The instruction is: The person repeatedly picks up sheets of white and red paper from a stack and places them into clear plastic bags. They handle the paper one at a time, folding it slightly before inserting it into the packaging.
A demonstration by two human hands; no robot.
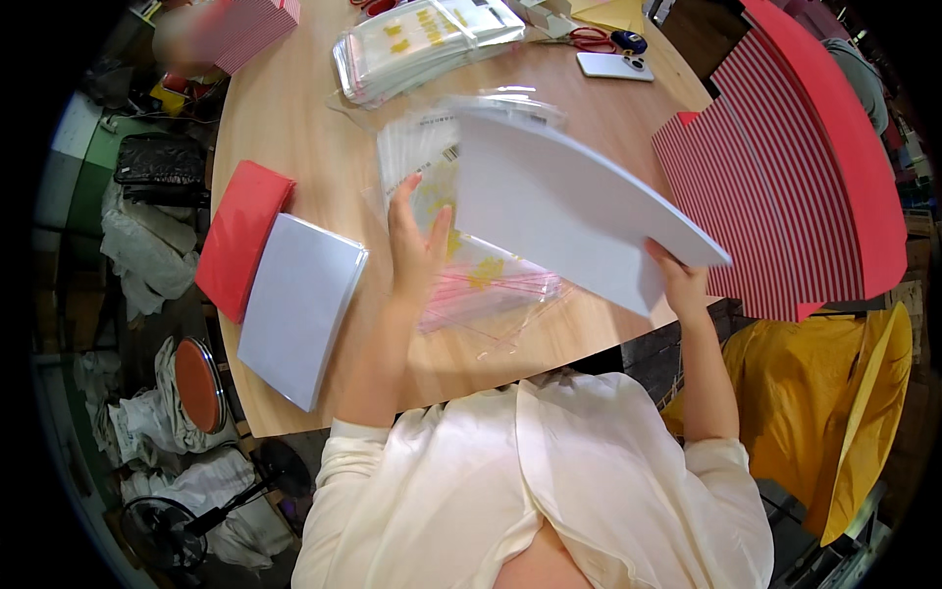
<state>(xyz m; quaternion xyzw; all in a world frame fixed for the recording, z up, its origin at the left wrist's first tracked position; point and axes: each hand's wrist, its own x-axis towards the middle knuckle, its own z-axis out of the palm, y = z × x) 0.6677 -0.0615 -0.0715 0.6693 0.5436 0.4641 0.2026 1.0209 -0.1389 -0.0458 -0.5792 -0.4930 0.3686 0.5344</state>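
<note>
My right hand [679, 280] grips the near right corner of a large white paper stack [559, 201], tilted above the table; whether it is loose sheets or one folded piece I cannot tell. My left hand [420, 240] is open, fingers and thumb spread, just left of the stack and holding nothing. Beneath both lie clear plastic bags [491, 299] with yellow prints and pink edges, partly hidden by the white stack. Left of my left forearm, a second white stack [299, 304] rests on the table, overlapping a red packet [243, 231].
A tall red-and-white striped stack [765, 177] stands at the right. Farther back are a bundle of packed clear bags [427, 44], red-handled scissors [592, 39] and a white phone [615, 67]. Beyond the left table edge are a round stool [199, 385] and a black fan [165, 533].
</note>
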